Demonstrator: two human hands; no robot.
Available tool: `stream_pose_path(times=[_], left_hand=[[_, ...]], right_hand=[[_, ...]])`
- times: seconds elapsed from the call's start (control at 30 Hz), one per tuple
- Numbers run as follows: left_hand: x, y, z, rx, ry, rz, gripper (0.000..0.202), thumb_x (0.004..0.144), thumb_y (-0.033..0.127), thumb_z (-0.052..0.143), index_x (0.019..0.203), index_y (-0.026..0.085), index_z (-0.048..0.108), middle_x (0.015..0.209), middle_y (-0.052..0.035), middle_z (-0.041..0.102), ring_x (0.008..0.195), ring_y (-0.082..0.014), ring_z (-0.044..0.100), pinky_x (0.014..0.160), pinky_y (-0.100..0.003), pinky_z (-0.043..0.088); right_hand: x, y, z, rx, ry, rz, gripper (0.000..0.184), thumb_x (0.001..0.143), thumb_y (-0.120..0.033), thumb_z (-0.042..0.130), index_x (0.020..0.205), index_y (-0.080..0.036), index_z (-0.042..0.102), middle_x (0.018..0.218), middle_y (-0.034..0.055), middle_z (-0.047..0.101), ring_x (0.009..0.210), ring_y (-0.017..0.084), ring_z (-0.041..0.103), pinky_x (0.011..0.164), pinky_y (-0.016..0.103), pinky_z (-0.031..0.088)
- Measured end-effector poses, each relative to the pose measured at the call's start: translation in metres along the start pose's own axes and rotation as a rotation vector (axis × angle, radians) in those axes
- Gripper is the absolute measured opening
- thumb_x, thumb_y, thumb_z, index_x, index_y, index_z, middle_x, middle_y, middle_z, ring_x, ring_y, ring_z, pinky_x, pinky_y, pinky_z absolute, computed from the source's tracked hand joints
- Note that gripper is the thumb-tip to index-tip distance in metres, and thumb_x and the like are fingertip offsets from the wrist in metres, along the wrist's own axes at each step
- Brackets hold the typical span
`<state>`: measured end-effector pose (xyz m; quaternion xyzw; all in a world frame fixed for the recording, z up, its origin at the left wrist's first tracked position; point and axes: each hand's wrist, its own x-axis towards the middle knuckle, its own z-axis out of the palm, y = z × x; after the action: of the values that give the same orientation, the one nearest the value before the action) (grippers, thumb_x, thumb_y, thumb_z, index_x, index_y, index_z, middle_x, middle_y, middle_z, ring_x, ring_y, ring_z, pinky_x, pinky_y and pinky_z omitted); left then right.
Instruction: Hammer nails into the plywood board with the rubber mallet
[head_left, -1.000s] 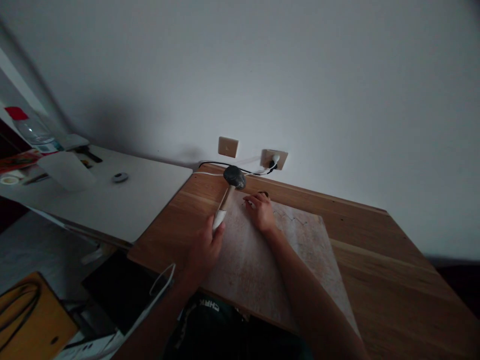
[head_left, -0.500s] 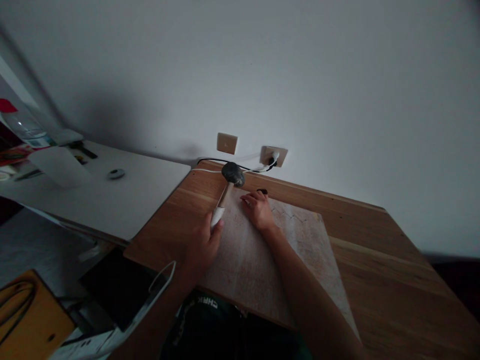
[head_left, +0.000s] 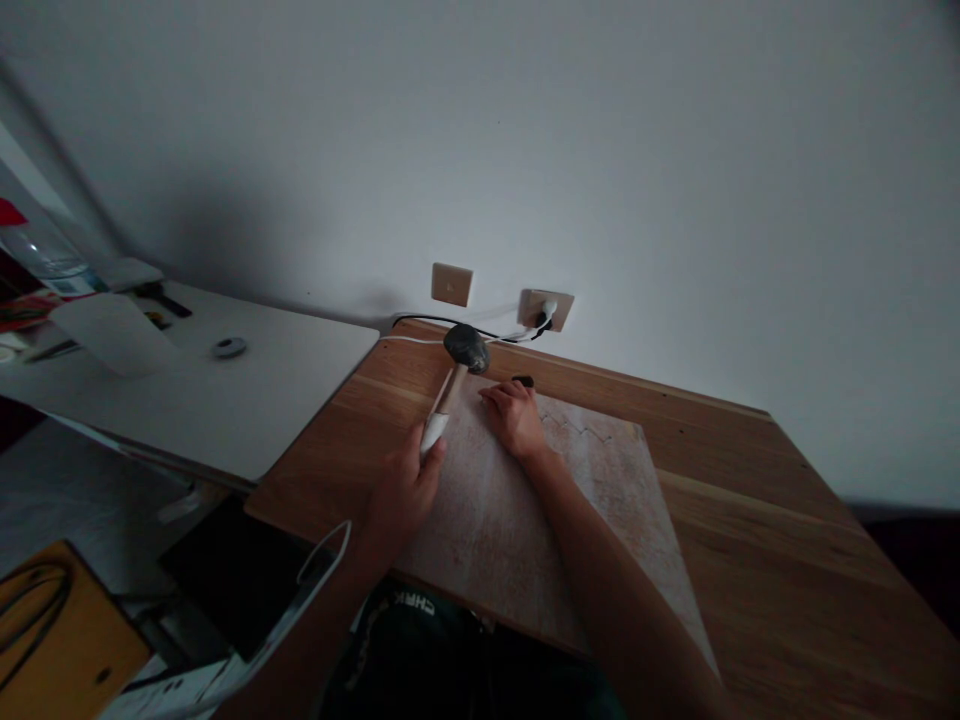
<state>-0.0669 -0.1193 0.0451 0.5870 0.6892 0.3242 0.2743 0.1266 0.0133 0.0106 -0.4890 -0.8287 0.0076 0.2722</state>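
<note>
My left hand (head_left: pixel 411 478) is wrapped round the white grip of a rubber mallet (head_left: pixel 454 388), which has a wooden shaft and a dark, rounded head raised over the far left of a worn board (head_left: pixel 495 530). My right hand (head_left: pixel 514 415) rests on the board's far part, fingers bent and pinched together. Whatever sits between its fingertips is too small to make out. A thin zigzag line (head_left: pixel 581 428) runs across the board to the right of that hand. Just behind its knuckles lies a small dark object (head_left: pixel 523 381), partly hidden.
The board lies on a wooden table (head_left: pixel 750 520) against a wall. Cables run along the table's back edge to a wall socket (head_left: pixel 546 309). On the left, a white desk (head_left: pixel 300 375) holds a computer mouse (head_left: pixel 229 347) and a plastic bottle (head_left: pixel 49 255). A yellow case (head_left: pixel 67 620) stands lower left.
Both hands and the mallet keep nearly the same place. The whole view has shifted very slightly.
</note>
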Motion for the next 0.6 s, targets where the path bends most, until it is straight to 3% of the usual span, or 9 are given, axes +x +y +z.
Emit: stream_pose_path(times=[0.3,0.43,0.6], left_hand=[[0.0008,-0.0021,0.0027,0.021,0.033,0.025,0.043,0.102,0.042,0.045,0.134,0.016,0.060,0.109,-0.0148,0.077,0.103,-0.0295,0.073,0.088,-0.037,0.052],[-0.0002,-0.0011,0.0022,0.022,0.012,0.057,0.041,0.103,0.041,0.045,0.130,0.016,0.061,0.097,-0.0122,0.077,0.093,-0.0276,0.074,0.083,-0.035,0.053],[-0.0002,0.0000,0.0006,0.018,0.018,0.079,0.039,0.102,0.040,0.045,0.129,0.017,0.062,0.099,-0.0116,0.077,0.093,-0.0271,0.074,0.082,-0.034,0.053]], right_hand=[[0.0016,-0.0028,0.0005,-0.056,0.002,0.052,0.022,0.104,-0.027,0.054,0.100,-0.020,0.075,0.103,0.0098,0.074,0.104,0.028,0.059,0.091,0.040,0.039],[0.0019,-0.0045,0.0012,-0.081,0.008,0.079,0.023,0.104,-0.030,0.053,0.097,-0.021,0.073,0.102,0.0106,0.072,0.103,0.029,0.058,0.089,0.040,0.039],[-0.0008,-0.0084,-0.0021,-0.103,0.028,0.074,0.028,0.101,-0.040,0.058,0.115,-0.019,0.070,0.114,0.0133,0.068,0.110,0.032,0.055,0.095,0.043,0.040]])
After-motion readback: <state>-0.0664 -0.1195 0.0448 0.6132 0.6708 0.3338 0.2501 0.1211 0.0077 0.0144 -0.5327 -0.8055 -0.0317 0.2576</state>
